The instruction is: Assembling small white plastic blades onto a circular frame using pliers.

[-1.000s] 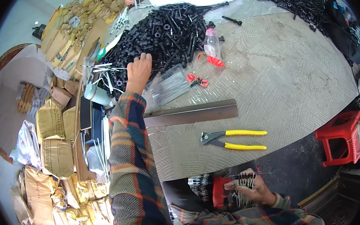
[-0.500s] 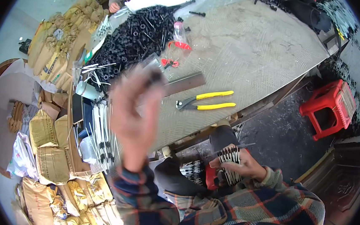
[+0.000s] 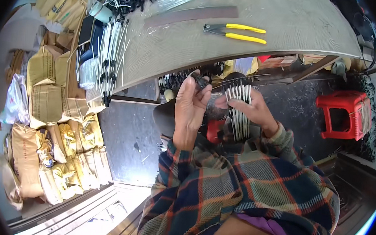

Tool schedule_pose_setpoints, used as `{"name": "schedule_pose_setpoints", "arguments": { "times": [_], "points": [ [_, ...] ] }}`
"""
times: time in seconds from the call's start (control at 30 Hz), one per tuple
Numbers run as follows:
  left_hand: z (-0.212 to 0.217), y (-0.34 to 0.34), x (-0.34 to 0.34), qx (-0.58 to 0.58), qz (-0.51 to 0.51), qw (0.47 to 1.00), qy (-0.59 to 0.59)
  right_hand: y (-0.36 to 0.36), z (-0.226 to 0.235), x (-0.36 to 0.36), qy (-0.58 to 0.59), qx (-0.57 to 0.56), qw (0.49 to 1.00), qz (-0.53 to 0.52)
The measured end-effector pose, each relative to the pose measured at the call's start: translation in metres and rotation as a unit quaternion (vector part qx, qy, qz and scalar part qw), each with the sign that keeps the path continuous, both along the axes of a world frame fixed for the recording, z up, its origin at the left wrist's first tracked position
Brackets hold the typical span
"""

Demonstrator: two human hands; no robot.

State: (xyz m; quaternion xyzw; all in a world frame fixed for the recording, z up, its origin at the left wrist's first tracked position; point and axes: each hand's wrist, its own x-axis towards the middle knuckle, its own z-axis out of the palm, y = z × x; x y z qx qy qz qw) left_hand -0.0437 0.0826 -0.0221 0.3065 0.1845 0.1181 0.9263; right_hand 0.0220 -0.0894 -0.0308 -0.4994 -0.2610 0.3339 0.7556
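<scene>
The left hand (image 3: pixel 190 106) pinches a small black part (image 3: pixel 202 81) in its fingers, just beside the bunch of thin white rods (image 3: pixel 239 108) gripped by the right hand (image 3: pixel 252 111), near the worktop (image 3: pixel 254 56) edge.

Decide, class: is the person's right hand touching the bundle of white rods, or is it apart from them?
Touching. The head view shows the right hand closed around the bundle of white rods, its fingers wrapped across them with no gap.
</scene>
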Motion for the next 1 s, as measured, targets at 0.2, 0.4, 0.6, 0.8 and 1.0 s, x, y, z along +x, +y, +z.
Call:
{"name": "schedule_pose_setpoints", "arguments": {
  "times": [0.2, 0.4, 0.6, 0.8, 1.0],
  "points": [
    [0.002, -0.001, -0.006, 0.057, 0.012, 0.998, 0.015, 0.008, 0.001, -0.008, -0.069, -0.05, 0.995, 0.044],
    [0.002, -0.009, -0.003, 0.074, 0.013, 0.997, 0.021, 0.009, 0.0, -0.008, -0.041, -0.043, 0.998, 0.031],
    [0.006, -0.012, 0.004, 0.087, 0.027, 0.995, 0.036, 0.013, 0.002, -0.005, -0.035, -0.051, 0.998, 0.009],
    [0.006, -0.008, 0.008, 0.151, 0.05, 0.986, 0.054, 0.017, 0.003, -0.002, -0.063, -0.056, 0.996, 0.007],
    [0.012, -0.016, 0.008, 0.159, 0.032, 0.987, 0.012, 0.011, 0.01, -0.002, -0.032, -0.079, 0.996, -0.007]
  ]
}}
